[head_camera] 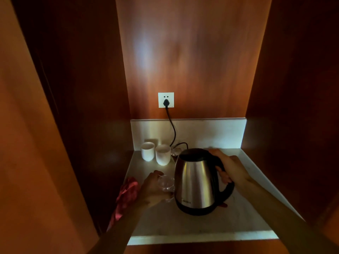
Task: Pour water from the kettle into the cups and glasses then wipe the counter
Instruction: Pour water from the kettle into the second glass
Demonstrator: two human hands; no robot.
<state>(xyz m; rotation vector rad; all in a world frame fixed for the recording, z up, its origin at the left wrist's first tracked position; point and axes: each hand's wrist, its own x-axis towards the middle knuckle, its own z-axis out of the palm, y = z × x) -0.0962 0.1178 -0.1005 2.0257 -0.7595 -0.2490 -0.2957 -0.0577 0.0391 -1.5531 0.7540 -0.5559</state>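
A steel kettle [197,182] with a black lid and black handle is upright over the pale counter [211,222]. My right hand [230,168] grips its handle. Just left of the kettle stands a clear glass [166,184], and my left hand [153,189] holds it from the left side. Two white cups [147,151] [162,154] stand side by side at the back left. A red cloth [126,195] lies crumpled along the counter's left edge, beside my left wrist.
A black cord [171,125] runs from a wall socket [166,99] down behind the cups to the kettle's base, which is mostly hidden behind the kettle. Dark wooden walls close the niche on both sides. The counter's front edge [201,238] is near me.
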